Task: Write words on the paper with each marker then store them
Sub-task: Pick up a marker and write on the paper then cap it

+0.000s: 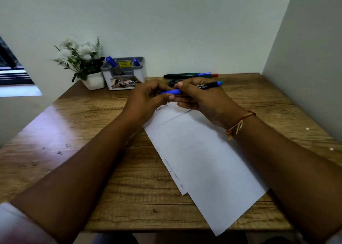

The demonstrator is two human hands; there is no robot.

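Observation:
Both hands meet above the top of the white paper (199, 154). My right hand (199, 99) grips a black-bodied blue marker (207, 85) by its barrel, its blue end pointing right. My left hand (148, 97) pinches the marker's blue cap (171, 92) at the other end; whether the cap is on or off is hidden by my fingers. A line of small writing (162, 108) shows on the paper under my left hand. Several more markers (190, 75) lie at the desk's back edge. A grey organizer (123, 73) holds two blue markers (112, 62).
A small white pot of white flowers (81, 62) stands left of the organizer. White walls close off the back and right of the wooden desk (74, 143). A second sheet lies beneath the top paper.

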